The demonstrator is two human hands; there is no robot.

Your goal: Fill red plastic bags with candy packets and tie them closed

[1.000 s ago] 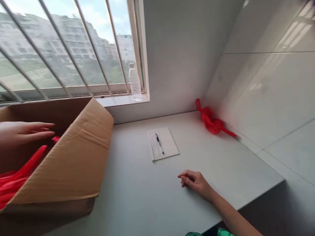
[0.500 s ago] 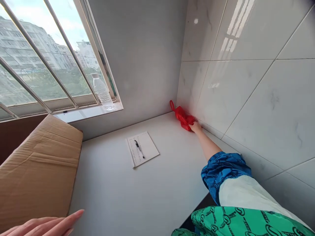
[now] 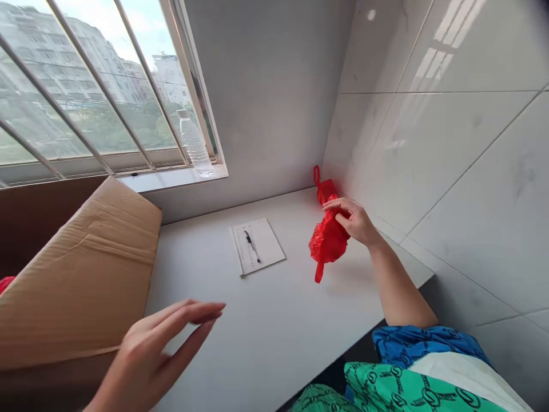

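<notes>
My right hand [image 3: 354, 220] is closed on a crumpled red plastic bag [image 3: 329, 240], lifted a little off the white tabletop near the tiled wall. The bag's handle strap hangs down. Just behind it, in the corner, another red bag [image 3: 326, 189] with an upright handle loop lies against the wall. My left hand [image 3: 158, 337] hovers over the table's near left part, beside the cardboard box, with nothing in it. Its fingers are stretched out, the thumb tip close below them. Flat on the table lies a white notebook [image 3: 270, 243] with a black pen [image 3: 251, 246] on it.
An open cardboard box [image 3: 115, 252] stands at the left, with a bit of red [image 3: 6, 282] showing at its edge. A clear plastic bottle [image 3: 195, 146] stands on the windowsill beside the barred window. Walls bound the table [image 3: 240, 337] at the back and right.
My right hand has drawn one red bag out of the corner toward me, leaving another behind. My left hand has risen inward from the lower left. The view has shifted slightly.
</notes>
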